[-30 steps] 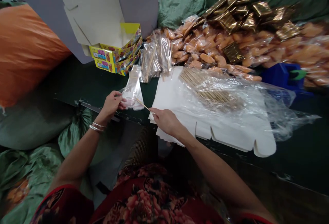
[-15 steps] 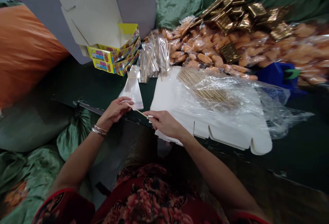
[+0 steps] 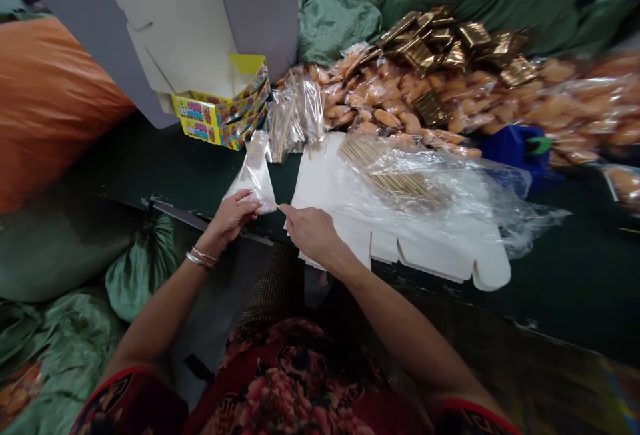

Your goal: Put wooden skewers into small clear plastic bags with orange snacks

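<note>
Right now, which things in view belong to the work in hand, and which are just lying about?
Seemingly in use: thin stick in the right hand; clear bags at the left hand; stick bundle.

Likely idle: orange sack; green sacks; blue object; gold packets.

White cardboard point(image 3: 317, 172); left of it, translucent whitish bags point(image 3: 257, 172) and yellow boxes point(image 3: 200, 128) printed pink and blue; behind it, orange pieces point(image 3: 387, 118) and gold packets point(image 3: 475, 34).

— Premises?
— Packing workshop, apparently; landmark: yellow printed boxes point(image 3: 200, 122), stacked on dark green counter point(image 3: 145, 165).
— Evidence?
— Right of the boxes: heaped bagged orange pieces point(image 3: 387, 118), gold packets point(image 3: 474, 35), thin wooden sticks point(image 3: 383, 172). Left of them: bulging orange sack point(image 3: 60, 108). Beyond, to their right: green sacks point(image 3: 340, 25).
</note>
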The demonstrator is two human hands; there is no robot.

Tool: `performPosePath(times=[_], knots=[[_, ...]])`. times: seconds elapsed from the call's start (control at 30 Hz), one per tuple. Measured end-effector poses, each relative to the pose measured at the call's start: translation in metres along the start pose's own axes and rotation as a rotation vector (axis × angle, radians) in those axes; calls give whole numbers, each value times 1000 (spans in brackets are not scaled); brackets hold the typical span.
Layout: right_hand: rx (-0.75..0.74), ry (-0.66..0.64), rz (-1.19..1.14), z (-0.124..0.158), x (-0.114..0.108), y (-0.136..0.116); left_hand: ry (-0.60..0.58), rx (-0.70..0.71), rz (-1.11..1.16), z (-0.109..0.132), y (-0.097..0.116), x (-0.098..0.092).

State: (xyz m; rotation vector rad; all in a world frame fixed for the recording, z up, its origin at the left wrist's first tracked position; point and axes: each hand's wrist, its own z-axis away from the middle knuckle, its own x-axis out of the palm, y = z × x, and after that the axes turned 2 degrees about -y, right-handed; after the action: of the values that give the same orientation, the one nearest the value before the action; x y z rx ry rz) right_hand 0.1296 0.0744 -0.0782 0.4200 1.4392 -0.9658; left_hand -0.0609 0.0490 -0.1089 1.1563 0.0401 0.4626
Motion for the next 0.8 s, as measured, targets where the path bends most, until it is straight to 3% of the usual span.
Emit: performPosePath(times=[0.13,0.3,0.47,0.57,0.67,0.73,0.8], knots=[[55,68,-66,-26,2,-9,-49,-36,-3,5,-9,11],[82,170,-179,-53,6,-6,-71,15,-35,5,-15,23],[52,470,-523,-55,24,-10,-73,105,-54,8,-21,33],[75,597,-553,-74,31,-18,-152,167,-153,18,-24,36],[122,580,-625,-104,29,-22,-181,199,-316,32,-8,27],[118,548,-732,-115,20,-21,-107,295,-430,44,19,15],[23,542,-852,-109,4,-19,-17,437,-515,59,55,4]])
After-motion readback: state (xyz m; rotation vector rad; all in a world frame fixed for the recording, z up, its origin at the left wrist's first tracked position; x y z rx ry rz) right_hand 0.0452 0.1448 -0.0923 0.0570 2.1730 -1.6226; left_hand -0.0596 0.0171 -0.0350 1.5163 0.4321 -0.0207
